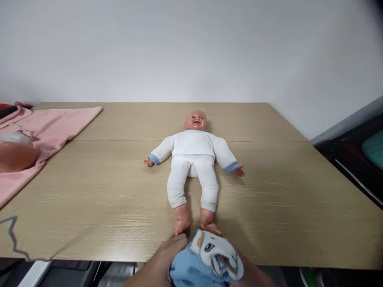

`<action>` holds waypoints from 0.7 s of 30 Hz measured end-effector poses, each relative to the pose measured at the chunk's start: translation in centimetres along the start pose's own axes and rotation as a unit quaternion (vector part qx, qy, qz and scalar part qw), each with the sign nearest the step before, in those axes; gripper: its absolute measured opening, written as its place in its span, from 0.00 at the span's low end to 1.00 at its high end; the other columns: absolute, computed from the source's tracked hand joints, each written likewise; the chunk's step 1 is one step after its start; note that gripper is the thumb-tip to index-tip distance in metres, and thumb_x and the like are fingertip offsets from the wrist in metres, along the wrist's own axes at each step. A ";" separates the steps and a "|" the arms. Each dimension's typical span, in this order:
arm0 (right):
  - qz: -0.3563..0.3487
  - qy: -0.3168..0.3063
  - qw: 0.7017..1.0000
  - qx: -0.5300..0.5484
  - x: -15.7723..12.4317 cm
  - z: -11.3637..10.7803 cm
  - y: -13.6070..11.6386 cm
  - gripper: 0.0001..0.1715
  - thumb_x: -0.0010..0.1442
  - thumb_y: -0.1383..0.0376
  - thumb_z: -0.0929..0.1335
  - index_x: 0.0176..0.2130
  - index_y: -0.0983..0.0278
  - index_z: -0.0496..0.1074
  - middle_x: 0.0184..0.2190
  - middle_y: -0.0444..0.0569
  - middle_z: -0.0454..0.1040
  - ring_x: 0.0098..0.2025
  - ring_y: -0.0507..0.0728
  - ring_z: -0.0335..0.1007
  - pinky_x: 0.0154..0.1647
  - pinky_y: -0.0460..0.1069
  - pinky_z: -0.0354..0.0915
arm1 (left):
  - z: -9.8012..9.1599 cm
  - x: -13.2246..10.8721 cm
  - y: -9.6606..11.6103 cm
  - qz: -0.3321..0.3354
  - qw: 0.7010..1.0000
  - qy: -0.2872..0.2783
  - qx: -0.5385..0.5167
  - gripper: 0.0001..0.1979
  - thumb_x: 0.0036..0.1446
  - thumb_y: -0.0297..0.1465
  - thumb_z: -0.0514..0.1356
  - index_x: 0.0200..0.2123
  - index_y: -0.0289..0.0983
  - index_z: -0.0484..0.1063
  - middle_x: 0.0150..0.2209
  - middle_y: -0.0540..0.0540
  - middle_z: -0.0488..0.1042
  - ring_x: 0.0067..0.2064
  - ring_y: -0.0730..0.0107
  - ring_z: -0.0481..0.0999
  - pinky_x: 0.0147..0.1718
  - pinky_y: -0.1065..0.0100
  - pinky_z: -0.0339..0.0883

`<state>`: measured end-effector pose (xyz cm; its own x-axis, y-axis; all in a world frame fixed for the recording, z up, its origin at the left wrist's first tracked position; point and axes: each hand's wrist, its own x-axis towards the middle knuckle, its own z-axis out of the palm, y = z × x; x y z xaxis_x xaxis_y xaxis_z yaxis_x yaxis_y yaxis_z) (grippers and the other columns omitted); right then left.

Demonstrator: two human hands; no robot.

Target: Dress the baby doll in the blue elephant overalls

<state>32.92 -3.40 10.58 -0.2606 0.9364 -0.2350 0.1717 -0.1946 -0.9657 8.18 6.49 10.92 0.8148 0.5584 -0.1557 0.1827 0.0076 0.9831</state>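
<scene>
My left hand (pixel 169 254) and my right hand (pixel 249 267) are at the table's front edge, closed around a bunched blue fuzzy cloth piece with an animal face (pixel 206 255). The face on it is white with a dark eye and orange-tan patches. Most of my fingers are hidden behind the cloth. Just beyond my hands, a baby doll (pixel 194 155) lies on its back with its bare feet toward me. It wears a white long-sleeved top with blue cuffs and white trousers. Its arms are spread and its head points to the wall.
A pink cloth (pixel 66 119) covers the left side of the wooden table (pixel 119 191), with a rounded skin-coloured object (pixel 18 156) and something white on it. A thin grey cord (pixel 13 235) hangs near the left front edge. Dark furniture (pixel 353 159) stands at the right.
</scene>
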 end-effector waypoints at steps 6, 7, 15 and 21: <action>-0.038 0.133 0.982 -0.129 3.3 -2.9 -1.5 0.39 0.60 0.52 0.77 0.65 0.68 0.79 0.61 0.69 0.83 0.64 0.77 0.82 0.69 0.69 0.77 | -2.5 3.6 3.9 0.015 1.000 0.009 0.012 0.13 0.69 0.38 0.68 0.53 0.40 0.84 0.54 0.42 0.83 0.58 0.52 0.79 0.63 0.58 0.73; -0.034 0.116 0.986 -0.111 3.8 -3.5 -2.7 0.36 0.63 0.51 0.76 0.64 0.66 0.80 0.58 0.66 0.85 0.61 0.74 0.84 0.67 0.66 0.79 | -3.0 4.0 4.2 0.018 1.000 0.009 -0.008 0.15 0.71 0.40 0.68 0.55 0.40 0.84 0.57 0.41 0.83 0.60 0.51 0.78 0.66 0.56 0.71; 0.035 -0.174 0.966 0.187 6.3 -7.2 -11.8 0.29 0.56 0.56 0.85 0.55 0.61 0.85 0.47 0.48 0.87 0.50 0.59 0.83 0.61 0.51 0.77 | -4.8 4.4 5.2 -0.046 0.952 -0.142 -0.268 0.29 0.63 0.53 0.76 0.55 0.37 0.83 0.35 0.49 0.78 0.33 0.72 0.73 0.40 0.70 0.72; 0.013 -0.268 0.938 0.219 7.5 -7.0 -13.5 0.20 0.54 0.60 0.87 0.44 0.63 0.87 0.37 0.42 0.83 0.47 0.53 0.81 0.58 0.44 0.75 | -6.3 3.8 7.9 -0.042 0.963 -0.177 -0.196 0.32 0.46 0.41 0.84 0.53 0.37 0.84 0.44 0.46 0.83 0.46 0.60 0.81 0.51 0.64 0.76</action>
<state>35.33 8.27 22.66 -0.7218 0.6715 -0.1678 -0.1911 -0.4263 -0.8842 9.22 13.89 18.69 0.9557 0.2237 -0.1913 0.0912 0.3928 0.9151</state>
